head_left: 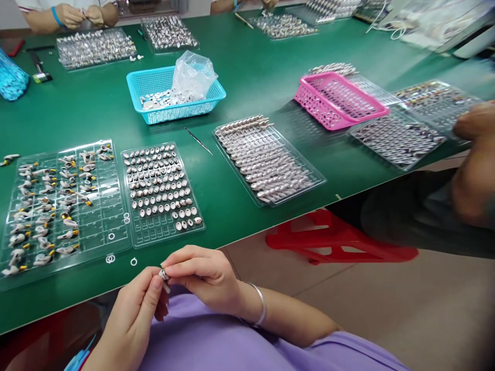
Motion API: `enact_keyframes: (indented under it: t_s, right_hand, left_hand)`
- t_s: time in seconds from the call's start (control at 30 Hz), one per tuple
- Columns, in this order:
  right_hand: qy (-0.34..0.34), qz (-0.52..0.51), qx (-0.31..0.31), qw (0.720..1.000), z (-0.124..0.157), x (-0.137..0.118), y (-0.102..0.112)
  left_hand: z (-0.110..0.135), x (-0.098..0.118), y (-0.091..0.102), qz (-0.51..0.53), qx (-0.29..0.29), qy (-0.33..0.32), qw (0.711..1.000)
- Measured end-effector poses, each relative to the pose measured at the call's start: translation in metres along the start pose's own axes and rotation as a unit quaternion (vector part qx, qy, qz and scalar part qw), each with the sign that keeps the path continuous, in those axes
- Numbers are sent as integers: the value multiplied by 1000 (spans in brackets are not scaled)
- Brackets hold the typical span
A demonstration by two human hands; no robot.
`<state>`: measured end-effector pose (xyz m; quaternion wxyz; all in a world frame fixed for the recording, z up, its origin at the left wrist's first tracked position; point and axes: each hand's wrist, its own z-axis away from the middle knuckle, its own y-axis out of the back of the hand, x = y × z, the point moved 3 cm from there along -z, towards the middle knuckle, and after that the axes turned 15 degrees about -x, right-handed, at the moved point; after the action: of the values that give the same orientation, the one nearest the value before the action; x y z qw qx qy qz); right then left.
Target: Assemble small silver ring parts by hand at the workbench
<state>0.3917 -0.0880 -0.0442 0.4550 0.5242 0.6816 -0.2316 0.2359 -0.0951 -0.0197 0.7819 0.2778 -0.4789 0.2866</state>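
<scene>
Just off the table's front edge, both hands meet on a small white earbud (164,276) with a stem pointing down. My left hand (133,314) pinches it between thumb and forefinger. The fingertips of my right hand (207,278) press on its upper end, partly hiding it. Ahead lies a clear tray (166,229) with rows of small oval earbud shells. To its left, a larger clear tray (100,221) carries white earbud pieces with yellow ends. Several white rings (133,262) lie near the trays' front edges.
Tweezers (198,140) lie behind the shell tray. A blue basket (139,98) holds small parts and a plastic bag. Rightward are a tray of white stems (266,159) and a pink basket (320,111). Co-workers' hands (83,16) show across the table; another person sits at right.
</scene>
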Motion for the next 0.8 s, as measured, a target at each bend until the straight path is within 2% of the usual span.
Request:
enact_keyframes:
  t_s: [0.13, 0.2, 0.37, 0.43, 0.67, 0.8]
  right_hand:
    - [38, 67, 9, 997, 0, -6, 1]
    - [38, 69, 3, 997, 0, -6, 1]
    - [-45, -106, -8, 993, 0, 5, -1]
    - [-60, -141, -1, 988, 0, 7, -1]
    - [-41, -106, -9, 993, 0, 4, -1]
    - [-20, -49, -27, 998, 1, 1, 1]
  left_hand:
    - [-1, -3, -2, 10, -2, 14, 1000]
    - [0, -5, -2, 23, -11, 20, 999]
    - [0, -9, 0, 48, -47, 42, 997]
    - [0, -9, 1, 48, -58, 44, 996]
    - [1, -8, 3, 13, -43, 33, 998]
    - [1, -6, 4, -6, -45, 31, 998]
